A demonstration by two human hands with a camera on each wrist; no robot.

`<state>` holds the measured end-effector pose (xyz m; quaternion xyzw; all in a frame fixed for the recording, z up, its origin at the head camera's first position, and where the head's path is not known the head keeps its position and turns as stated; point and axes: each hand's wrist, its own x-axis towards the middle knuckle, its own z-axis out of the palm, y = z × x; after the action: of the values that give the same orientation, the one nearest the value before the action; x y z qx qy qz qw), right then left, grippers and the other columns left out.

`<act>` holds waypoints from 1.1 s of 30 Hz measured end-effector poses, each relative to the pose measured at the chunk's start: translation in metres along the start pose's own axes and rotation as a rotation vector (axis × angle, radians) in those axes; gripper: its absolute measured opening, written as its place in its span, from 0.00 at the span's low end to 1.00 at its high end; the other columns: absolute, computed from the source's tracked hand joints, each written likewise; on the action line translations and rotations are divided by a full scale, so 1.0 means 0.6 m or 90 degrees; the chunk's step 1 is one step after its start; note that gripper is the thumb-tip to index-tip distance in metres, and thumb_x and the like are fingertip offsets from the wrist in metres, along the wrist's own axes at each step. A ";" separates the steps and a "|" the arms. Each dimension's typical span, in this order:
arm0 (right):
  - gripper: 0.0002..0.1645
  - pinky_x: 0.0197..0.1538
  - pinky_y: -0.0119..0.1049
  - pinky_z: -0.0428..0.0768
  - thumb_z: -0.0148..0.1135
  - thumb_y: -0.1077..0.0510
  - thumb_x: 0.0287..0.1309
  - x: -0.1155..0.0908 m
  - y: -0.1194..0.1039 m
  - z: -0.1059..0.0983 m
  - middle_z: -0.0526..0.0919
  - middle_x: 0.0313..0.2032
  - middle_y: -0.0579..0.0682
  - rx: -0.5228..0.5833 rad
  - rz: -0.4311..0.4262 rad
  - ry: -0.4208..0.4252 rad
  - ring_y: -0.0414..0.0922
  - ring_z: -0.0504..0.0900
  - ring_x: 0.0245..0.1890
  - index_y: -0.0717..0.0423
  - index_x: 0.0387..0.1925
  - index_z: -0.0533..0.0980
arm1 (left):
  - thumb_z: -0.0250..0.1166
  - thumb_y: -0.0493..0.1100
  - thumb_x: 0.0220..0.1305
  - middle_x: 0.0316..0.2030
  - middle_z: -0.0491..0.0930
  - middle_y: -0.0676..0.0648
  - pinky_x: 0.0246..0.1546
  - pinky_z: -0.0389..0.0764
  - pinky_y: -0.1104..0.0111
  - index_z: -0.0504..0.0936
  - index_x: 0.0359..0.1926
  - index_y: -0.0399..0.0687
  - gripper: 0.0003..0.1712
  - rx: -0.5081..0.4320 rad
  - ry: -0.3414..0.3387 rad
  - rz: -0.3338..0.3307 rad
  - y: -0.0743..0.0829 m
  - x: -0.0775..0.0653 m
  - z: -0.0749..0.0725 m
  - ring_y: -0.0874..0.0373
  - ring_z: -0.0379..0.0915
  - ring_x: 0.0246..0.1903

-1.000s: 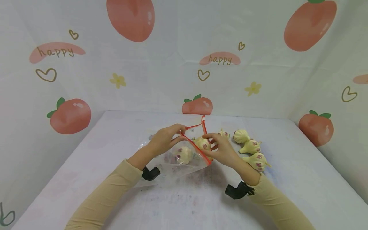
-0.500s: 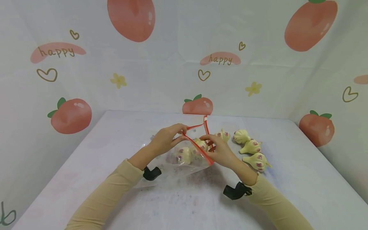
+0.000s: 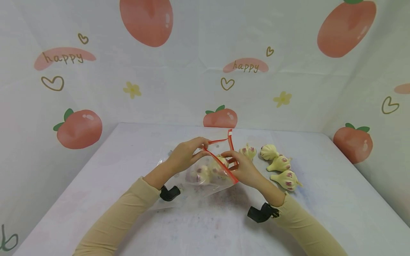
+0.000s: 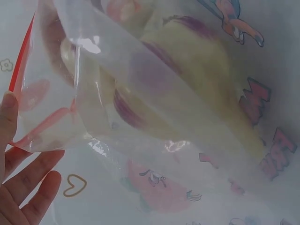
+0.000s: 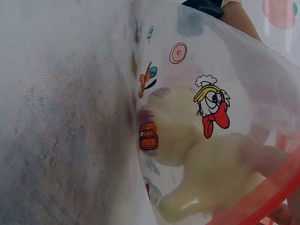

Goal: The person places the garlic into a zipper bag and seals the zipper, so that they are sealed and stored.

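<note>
A clear zip bag [image 3: 195, 185] with a red zip edge lies on the table, its mouth open to the right. My left hand [image 3: 185, 156] pinches the red edge between thumb and fingers; the left wrist view shows the thumb [image 4: 8, 110] on it. Within the bag are two garlic bulbs. One garlic bulb [image 3: 202, 174] rests deeper in; another bulb [image 5: 213, 168] lies near the mouth. My right hand [image 3: 245, 169] reaches into the mouth and holds this nearer bulb by its end, its fingertips partly hidden by the red edge.
Right of the bag, several loose garlic bulbs lie on the white table [image 3: 205, 227]: one bulb [image 3: 248, 152] just behind the right hand, others such as the front bulb [image 3: 286, 180] near the right forearm. A printed cloth [image 3: 179, 71] stands behind the table.
My right hand has moved slightly left, pushing its garlic bulb deeper into the bag, against the other one. The left hand keeps its pinch on the edge, almost still.
</note>
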<state>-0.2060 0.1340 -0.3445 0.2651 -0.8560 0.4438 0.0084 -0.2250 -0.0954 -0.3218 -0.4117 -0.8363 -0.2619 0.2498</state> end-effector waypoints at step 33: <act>0.14 0.41 0.27 0.80 0.63 0.61 0.56 -0.017 0.010 -0.052 0.83 0.41 0.59 -0.027 -0.030 0.080 0.47 0.83 0.40 0.62 0.45 0.77 | 0.69 0.40 0.52 0.40 0.81 0.47 0.26 0.72 0.71 0.70 0.36 0.44 0.16 -0.009 0.018 0.009 -0.001 -0.001 -0.009 0.54 0.83 0.38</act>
<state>-0.2067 0.1653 -0.3325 0.2565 -0.8566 0.4408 0.0785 -0.2240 -0.0994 -0.3186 -0.4157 -0.8278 -0.2718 0.2609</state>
